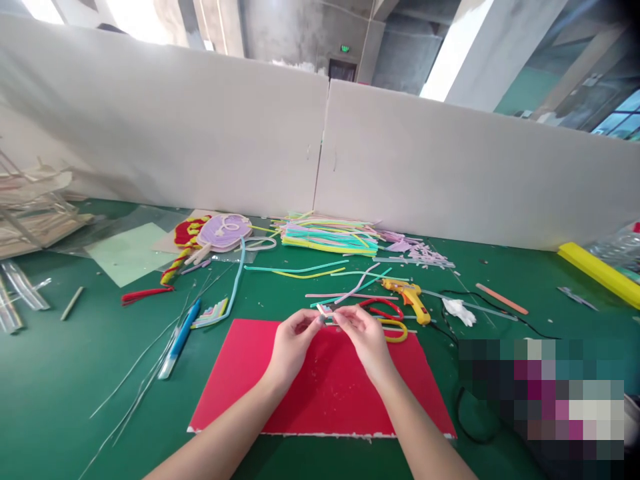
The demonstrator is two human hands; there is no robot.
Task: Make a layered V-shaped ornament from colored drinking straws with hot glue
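Note:
My left hand [293,347] and my right hand [364,341] meet over the far edge of a red mat [320,393]. Both pinch a small pale pipe-cleaner piece [326,311] between fingertips; its shape is too small to make out. Just beyond the fingers lie red-handled scissors [384,309] and a yellow loop [396,331]. A yellow glue gun [411,297] lies to the right of them.
A stack of coloured pipe cleaners [327,237] lies at the back, loose strands in front. A lilac and red woven piece [215,233] sits back left. A blue pen [180,337] and thin wires lie left. A white partition [320,140] closes the table's far side.

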